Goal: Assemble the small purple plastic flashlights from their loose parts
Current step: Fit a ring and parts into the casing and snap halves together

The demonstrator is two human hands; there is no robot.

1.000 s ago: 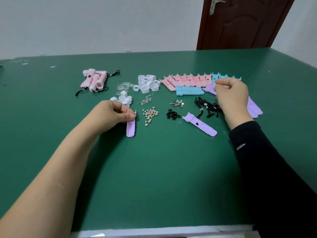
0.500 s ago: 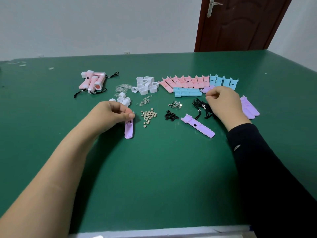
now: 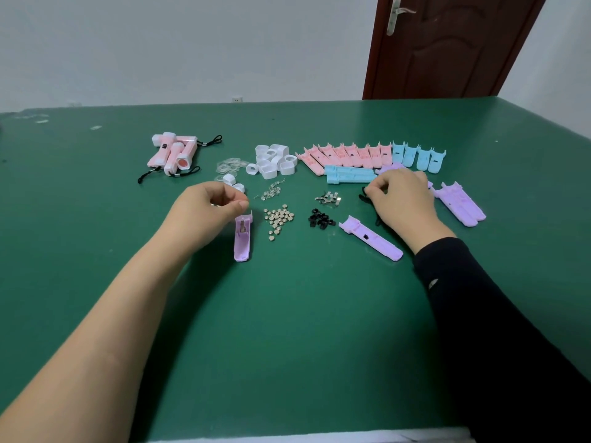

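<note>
**Left hand pins a shell while the right hand goes for a cord**

Head view. The left hand (image 3: 211, 206), bare-armed, is curled, with thumb and forefinger pinching the far end of an open lilac plastic flashlight half-shell (image 3: 242, 243). The shell lies hollow side up on the green worktop (image 3: 287, 330), just left of the heap of small silver button cells (image 3: 279, 219). Holding it by the tip likely keeps the cavity clear for the next part; a small metal-looking piece is already seated there.

The right hand (image 3: 403, 199), in a black sleeve, is well to the right of the cells. Its fingers curl down over a tangle of black wrist cords (image 3: 364, 194), and thumb and forefinger grasp one strand. Most of the tangle is hidden under the palm.

A second lilac half-shell (image 3: 371, 239) lies flat to the right of the cells and nearer the person, probably the mate that closes the body. Small black plastic switches (image 3: 320, 219) and bent metal contacts (image 3: 329, 198) sit just right of the cells. White plastic caps (image 3: 271, 161) lie beyond them, and spare lilac shells (image 3: 460, 206) lie far to the right. Sorting the parts into heaps seems meant to keep each kind within reach.
</note>
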